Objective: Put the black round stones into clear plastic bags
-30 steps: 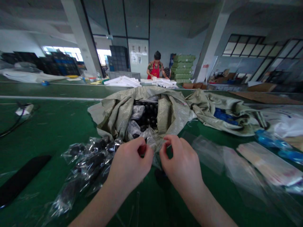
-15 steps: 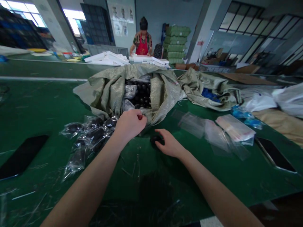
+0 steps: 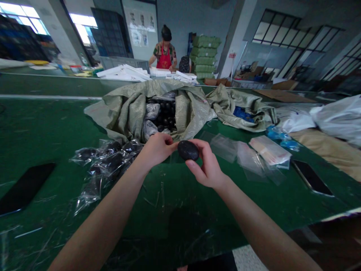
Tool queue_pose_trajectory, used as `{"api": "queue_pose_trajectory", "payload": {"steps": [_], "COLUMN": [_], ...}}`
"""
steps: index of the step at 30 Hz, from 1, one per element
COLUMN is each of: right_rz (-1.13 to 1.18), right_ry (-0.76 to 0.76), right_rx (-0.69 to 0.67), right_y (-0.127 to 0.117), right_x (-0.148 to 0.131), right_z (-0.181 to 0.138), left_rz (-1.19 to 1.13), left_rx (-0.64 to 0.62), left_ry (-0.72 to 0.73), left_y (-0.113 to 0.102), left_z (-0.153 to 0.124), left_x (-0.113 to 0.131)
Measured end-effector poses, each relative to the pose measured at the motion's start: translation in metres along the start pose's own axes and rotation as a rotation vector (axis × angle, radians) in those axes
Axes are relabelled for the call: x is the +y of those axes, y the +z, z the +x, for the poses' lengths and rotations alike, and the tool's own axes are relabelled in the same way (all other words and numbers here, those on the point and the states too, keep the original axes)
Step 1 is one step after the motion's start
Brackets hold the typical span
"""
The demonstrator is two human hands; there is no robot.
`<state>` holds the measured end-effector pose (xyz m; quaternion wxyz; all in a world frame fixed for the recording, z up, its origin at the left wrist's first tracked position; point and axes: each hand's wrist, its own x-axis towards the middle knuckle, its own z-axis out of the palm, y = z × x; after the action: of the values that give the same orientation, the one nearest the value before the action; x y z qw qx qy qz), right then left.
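Note:
My right hand point(image 3: 207, 165) grips a smooth black egg-shaped object point(image 3: 188, 150) between thumb and fingers, a little above the green table point(image 3: 180, 210). At its left side is my left hand point(image 3: 159, 148), fingers curled in and tips close to the black egg; whatever they pinch, if anything, is hidden. Behind both hands, an open woven sack point(image 3: 129, 113) holds many more black eggs point(image 3: 167, 116) and some clear plastic. Several black eggs in clear bags point(image 3: 109, 160) lie in a heap left of my left forearm.
Flat clear plastic bags point(image 3: 225, 146) and a stack of bags point(image 3: 269, 150) lie to the right, near a phone point(image 3: 311, 177). A dark flat device point(image 3: 26, 186) is at far left. A second sack point(image 3: 239, 105) holds blue items. Across the table stands a person point(image 3: 166, 54) in a red apron.
My right hand has lifted the black egg from the table and brought it up beside my left hand. The left hand has shifted slightly; the camera view has turned a little.

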<state>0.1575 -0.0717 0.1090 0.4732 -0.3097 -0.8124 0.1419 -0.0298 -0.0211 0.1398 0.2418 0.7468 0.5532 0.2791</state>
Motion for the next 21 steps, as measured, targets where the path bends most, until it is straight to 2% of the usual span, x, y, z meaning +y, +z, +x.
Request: {"api": "queue_pose_trajectory", "payload": {"steps": [8,12,16,21], "right_rz": [-0.024,-0.084,-0.162,-0.084], "right_ry": [0.176,0.195,0.089,-0.125], "right_rx": [-0.009,-0.053,-0.026,-0.057], "right_y": [0.007,0.004,0.001,0.0], "right_x": [0.02,0.024,0.024,0.022], "right_z": [0.003,0.0,-0.003,-0.004], "left_rz": [-0.023,-0.023,-0.043,-0.092], "left_rx": [-0.07,-0.058,-0.049,-0.085], "left_ry": [0.066,0.091,0.084,0.108], "left_y": [0.0,-0.002,-0.003,-0.002], "left_z": [-0.001,-0.001,-0.001,0.001], "left_x": [-0.001,0.001,0.002,0.0]}}
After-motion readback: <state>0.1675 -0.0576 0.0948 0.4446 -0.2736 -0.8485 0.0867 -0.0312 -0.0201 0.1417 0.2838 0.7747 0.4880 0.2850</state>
